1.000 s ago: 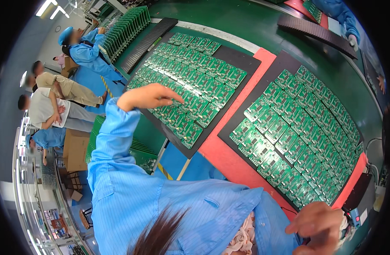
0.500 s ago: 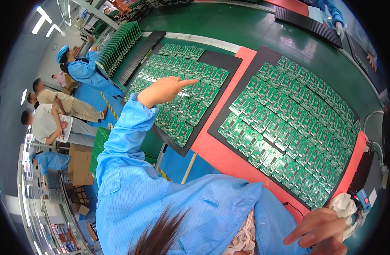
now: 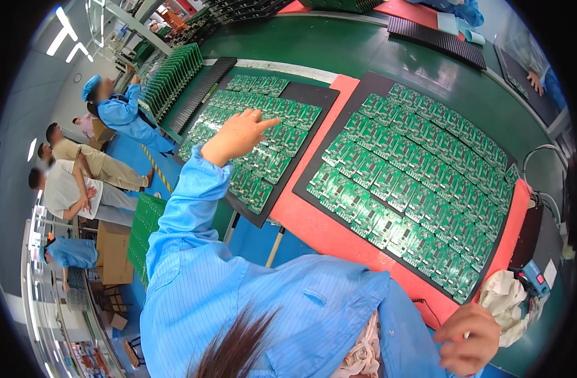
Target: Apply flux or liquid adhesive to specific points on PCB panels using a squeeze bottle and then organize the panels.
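A person's left hand (image 3: 238,135) is reaching over green printed circuit boards (image 3: 288,135) on the left black sheet (image 3: 310,91). Its index finger is pointing rightward while the other fingers are curling loosely, apparently gripping nothing; whether it is touching a board is unclear. The right hand (image 3: 469,339) is hanging low beside the red mat (image 3: 326,236), fingers bending inward; I cannot tell whether they are pinching anything.

More circuit boards (image 3: 427,183) are covering the right black sheet (image 3: 379,85), which is resting on the mat. Both groups are lying flat in close rows, probably keeping every populated face exposed and within reach. The sheets are seemingly cushioning them from the green desk (image 3: 294,44).
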Demonstrator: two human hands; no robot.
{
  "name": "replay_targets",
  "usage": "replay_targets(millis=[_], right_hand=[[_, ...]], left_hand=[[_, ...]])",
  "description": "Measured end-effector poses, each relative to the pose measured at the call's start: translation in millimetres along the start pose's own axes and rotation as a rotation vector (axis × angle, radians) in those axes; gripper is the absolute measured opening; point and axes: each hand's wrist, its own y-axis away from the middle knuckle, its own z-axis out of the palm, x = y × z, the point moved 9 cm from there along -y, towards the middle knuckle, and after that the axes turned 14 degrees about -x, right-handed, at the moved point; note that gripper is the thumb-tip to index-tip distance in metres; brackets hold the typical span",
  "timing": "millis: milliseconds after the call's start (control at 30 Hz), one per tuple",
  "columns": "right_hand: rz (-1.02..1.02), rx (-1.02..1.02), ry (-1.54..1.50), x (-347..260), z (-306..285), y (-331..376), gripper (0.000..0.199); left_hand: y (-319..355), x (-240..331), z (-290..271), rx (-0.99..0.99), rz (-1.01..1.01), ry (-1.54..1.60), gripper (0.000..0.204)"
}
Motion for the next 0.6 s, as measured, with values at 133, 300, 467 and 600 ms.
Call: replay_targets(millis=[133, 300, 467, 600], right_hand=[[0.412, 0.364, 0.094, 35.4, -9.7, 79.1, 0.018], [0.862, 1.116, 0.323, 86.6, -42.0, 208.5, 0.031], [0.78, 1.324, 0.265, 108.4, -37.8, 256.3, 0.034], [0.585, 1.493, 0.292, 114.5, -43.6, 262.4, 0.026]], left_hand=[[27.3, 21.9, 2.8, 0.146, 0.021, 0.04, 0.058], [42.1, 69.9, -11.6, 0.385, -0.029, 0.11, 0.054], [38.6, 120.3, -22.7, 0.713, -0.068, 0.592, 0.054], [43.0, 137.6, -19.0, 0.865, -0.098, 0.742, 0.046]])
